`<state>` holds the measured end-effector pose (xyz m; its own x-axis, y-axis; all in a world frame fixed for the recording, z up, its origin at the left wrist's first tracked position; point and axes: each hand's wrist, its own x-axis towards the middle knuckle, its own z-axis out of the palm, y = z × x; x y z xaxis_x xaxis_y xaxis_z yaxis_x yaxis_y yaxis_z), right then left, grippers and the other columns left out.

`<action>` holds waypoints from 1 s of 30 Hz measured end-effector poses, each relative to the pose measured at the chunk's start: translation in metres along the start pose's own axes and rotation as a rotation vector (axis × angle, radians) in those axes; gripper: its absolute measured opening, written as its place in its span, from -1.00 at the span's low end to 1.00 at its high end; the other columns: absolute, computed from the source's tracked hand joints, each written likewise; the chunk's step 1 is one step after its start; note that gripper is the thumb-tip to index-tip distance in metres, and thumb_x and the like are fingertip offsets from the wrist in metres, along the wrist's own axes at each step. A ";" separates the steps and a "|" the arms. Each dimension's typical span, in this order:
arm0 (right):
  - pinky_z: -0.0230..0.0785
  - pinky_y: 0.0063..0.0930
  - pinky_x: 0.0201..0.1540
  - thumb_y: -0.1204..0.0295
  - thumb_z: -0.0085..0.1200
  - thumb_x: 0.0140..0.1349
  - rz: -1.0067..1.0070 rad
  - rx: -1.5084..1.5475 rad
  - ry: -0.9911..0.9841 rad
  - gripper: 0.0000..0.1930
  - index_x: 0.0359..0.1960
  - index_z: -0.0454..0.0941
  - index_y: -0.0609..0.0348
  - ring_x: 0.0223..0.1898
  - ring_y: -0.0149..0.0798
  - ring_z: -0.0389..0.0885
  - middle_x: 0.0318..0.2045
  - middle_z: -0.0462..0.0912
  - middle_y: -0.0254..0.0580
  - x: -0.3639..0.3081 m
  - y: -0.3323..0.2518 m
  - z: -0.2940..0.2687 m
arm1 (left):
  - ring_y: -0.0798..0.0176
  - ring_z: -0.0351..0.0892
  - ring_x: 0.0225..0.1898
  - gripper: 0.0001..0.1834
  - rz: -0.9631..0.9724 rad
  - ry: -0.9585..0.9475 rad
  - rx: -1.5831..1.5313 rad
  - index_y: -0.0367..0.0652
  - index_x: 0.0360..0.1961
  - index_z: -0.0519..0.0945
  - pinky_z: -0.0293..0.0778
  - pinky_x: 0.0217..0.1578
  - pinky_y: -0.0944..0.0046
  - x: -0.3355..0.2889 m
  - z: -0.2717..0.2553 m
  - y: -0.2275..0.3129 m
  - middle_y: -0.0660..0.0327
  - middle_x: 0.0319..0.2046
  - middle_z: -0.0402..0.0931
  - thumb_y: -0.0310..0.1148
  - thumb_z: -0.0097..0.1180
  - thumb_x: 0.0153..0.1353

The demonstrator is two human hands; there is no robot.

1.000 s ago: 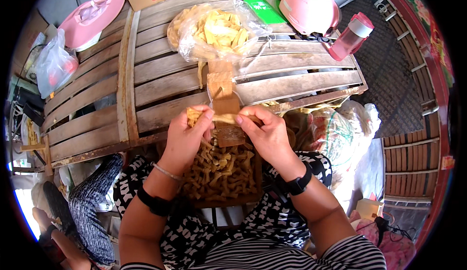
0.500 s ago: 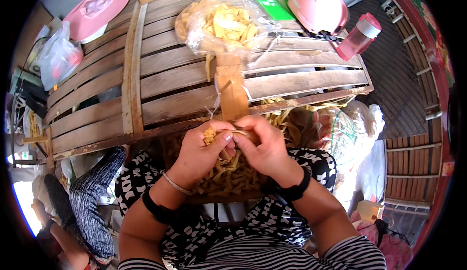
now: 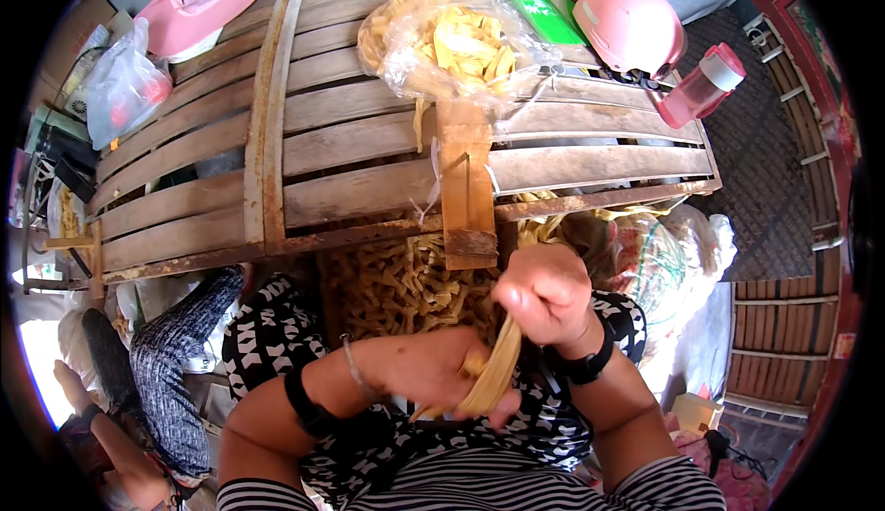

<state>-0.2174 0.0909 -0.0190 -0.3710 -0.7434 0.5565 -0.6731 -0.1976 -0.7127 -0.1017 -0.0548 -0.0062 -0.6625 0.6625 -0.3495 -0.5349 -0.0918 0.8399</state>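
My right hand [image 3: 546,294] is closed in a fist around the upper end of a pale yellow flat strip [image 3: 495,368], which hangs down in a bundle. Lower and to the left, my left hand [image 3: 429,370] is curled around the strip's lower part, its fingers partly hidden and blurred. A small yellow bit shows between those fingers. Beneath the table edge, in front of my lap, lies a heap of short knotted yellow pieces [image 3: 406,285]. A wooden board [image 3: 467,179] juts over the edge, just beyond my hands.
On the slatted table [image 3: 359,188] sit a clear bag of yellow strips [image 3: 461,46], a pink helmet [image 3: 627,23], a pink bottle [image 3: 701,87] and a pink hat [image 3: 198,4]. Stuffed plastic bags [image 3: 659,253] stand at right. Another person's leg [image 3: 180,373] is at left.
My hands were together at the board's end with fingertips pinching. Now they have parted: the left came down toward my lap, the right moved rightward, and a long strip stretches between them.
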 end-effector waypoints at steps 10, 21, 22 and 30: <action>-0.02 -0.73 -0.66 0.40 -0.06 0.31 1.234 1.292 -0.168 -0.85 -0.35 0.53 0.17 -0.66 -0.64 0.24 -0.60 0.42 -0.49 -0.017 0.006 0.020 | 0.18 0.54 -0.36 -0.66 0.597 0.862 1.271 -0.04 -0.16 0.66 0.45 -0.28 0.32 -0.007 -0.026 -0.004 0.28 -0.42 0.50 -0.33 0.30 -0.05; 0.29 -0.70 -0.52 0.42 0.06 0.30 0.561 0.360 0.185 -0.85 -0.27 0.54 0.27 -0.52 -0.56 0.48 -0.46 0.61 -0.33 -0.025 0.002 0.033 | -0.02 0.52 -0.05 -0.74 0.545 0.904 0.914 -0.13 -0.21 0.64 0.39 -0.02 0.05 -0.001 -0.032 -0.015 0.06 -0.05 0.53 -0.33 0.20 0.05; 0.28 -0.68 -0.53 0.41 0.05 0.30 0.463 0.261 0.130 -0.85 -0.29 0.53 0.27 -0.54 -0.57 0.45 -0.50 0.59 -0.35 -0.025 0.004 0.033 | -0.03 0.51 -0.03 -0.77 0.510 0.841 0.898 -0.15 -0.24 0.64 0.42 -0.05 0.11 -0.004 -0.031 -0.012 0.04 -0.08 0.54 -0.35 0.19 0.04; 0.34 -0.39 -0.58 0.26 0.02 0.27 0.377 -0.231 -0.139 -0.74 -0.45 0.49 0.20 -0.65 -0.11 0.50 -0.64 0.53 -0.16 -0.028 0.005 0.034 | 0.02 0.54 -0.05 -0.89 0.577 0.880 1.030 -0.32 -0.39 0.57 0.42 0.00 0.20 0.004 -0.026 -0.024 0.06 -0.14 0.55 -0.57 0.15 -0.01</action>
<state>-0.1890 0.0889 -0.0525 -0.5389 -0.8176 0.2029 -0.6382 0.2391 -0.7318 -0.1048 -0.0694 -0.0385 -0.9498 0.0287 0.3116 0.2598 0.6272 0.7342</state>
